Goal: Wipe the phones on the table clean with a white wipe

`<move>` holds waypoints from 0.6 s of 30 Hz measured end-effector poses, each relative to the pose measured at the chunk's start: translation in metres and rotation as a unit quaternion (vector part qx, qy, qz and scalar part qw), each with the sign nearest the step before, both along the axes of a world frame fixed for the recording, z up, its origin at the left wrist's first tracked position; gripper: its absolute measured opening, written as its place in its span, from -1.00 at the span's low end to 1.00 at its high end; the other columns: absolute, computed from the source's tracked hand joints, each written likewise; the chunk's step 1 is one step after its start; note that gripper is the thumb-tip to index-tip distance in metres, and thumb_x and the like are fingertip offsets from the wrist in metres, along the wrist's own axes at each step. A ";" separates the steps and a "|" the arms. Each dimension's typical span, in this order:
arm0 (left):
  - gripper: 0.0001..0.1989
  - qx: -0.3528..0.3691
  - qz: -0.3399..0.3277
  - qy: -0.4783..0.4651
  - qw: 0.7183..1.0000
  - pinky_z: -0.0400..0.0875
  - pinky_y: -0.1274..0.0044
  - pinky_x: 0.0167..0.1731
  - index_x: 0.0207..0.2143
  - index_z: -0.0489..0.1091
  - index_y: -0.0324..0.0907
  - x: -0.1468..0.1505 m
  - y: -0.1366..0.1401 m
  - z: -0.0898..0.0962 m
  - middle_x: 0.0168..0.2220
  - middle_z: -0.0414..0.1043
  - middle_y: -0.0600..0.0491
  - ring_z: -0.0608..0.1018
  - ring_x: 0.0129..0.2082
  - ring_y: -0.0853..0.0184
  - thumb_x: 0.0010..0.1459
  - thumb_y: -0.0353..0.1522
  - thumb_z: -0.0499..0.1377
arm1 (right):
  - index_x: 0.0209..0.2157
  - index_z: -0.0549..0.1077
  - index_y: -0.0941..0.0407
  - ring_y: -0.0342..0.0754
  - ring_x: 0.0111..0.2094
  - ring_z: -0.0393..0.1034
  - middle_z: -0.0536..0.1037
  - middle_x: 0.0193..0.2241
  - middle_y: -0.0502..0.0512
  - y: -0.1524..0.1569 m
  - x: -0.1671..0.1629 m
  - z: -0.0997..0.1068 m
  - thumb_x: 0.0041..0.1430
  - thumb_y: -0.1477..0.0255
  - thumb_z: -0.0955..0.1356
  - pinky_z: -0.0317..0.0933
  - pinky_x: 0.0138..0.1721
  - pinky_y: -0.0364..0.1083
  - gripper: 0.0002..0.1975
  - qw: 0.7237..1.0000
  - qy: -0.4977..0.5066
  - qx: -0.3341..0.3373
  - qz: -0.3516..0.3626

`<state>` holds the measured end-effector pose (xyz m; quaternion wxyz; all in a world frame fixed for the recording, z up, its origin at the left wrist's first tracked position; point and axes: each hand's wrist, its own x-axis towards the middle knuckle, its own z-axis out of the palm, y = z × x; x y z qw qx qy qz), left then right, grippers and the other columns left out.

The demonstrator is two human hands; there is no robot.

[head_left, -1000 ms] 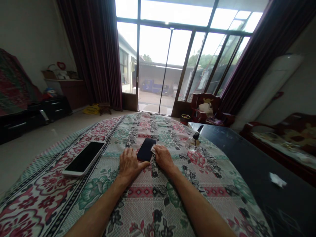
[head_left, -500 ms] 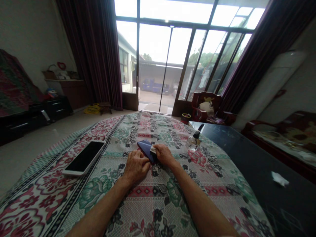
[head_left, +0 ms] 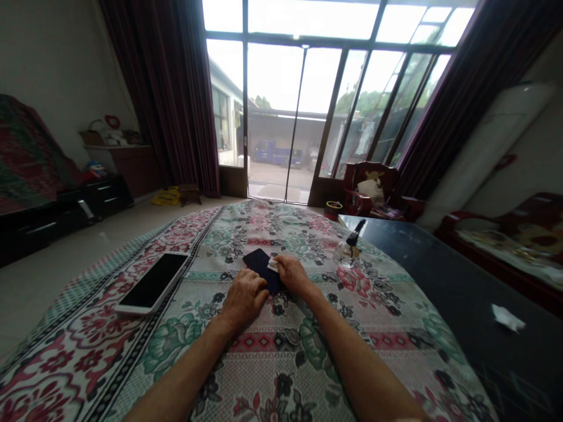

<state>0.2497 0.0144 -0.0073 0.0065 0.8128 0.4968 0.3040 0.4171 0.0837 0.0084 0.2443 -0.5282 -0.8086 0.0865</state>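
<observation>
A dark smartphone (head_left: 258, 259) lies at a slant between my hands on the flower-patterned cloth. My left hand (head_left: 243, 296) grips its near left edge with bent fingers; the thumb is partly hidden. In my right hand (head_left: 292, 274), pinched between the fingers, is a folded white tissue (head_left: 272, 264), which rests against the phone's face. Part of the phone's right side is covered by that hand. To the left lies a larger white phone (head_left: 153, 283) with a black screen. A clear spray bottle (head_left: 347, 253) with a black nozzle stands beyond my right hand.
The patterned tablecloth (head_left: 272, 346) drapes a rounded table. Along its right side runs a dark tabletop (head_left: 422, 258) with a crumpled white tissue (head_left: 508, 318) on it. A wooden chair (head_left: 358, 202) stands behind, near the glass doors.
The phone's face has gone from a bluish glare to plain dark. My right hand and the tissue have barely shifted; the left still holds the edge. The view has turned slightly.
</observation>
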 end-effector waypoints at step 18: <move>0.02 -0.210 -0.130 0.194 0.949 -0.01 0.03 0.18 0.26 0.09 -0.06 0.010 0.068 0.044 0.34 -0.05 -0.13 0.02 0.30 -0.14 -0.28 -0.07 0.37 | -0.19 0.54 0.12 -0.05 -0.29 0.44 0.60 -0.31 0.12 0.014 0.033 -0.011 0.21 0.51 0.18 0.16 -0.27 -0.18 -0.68 0.972 0.186 0.054 -0.132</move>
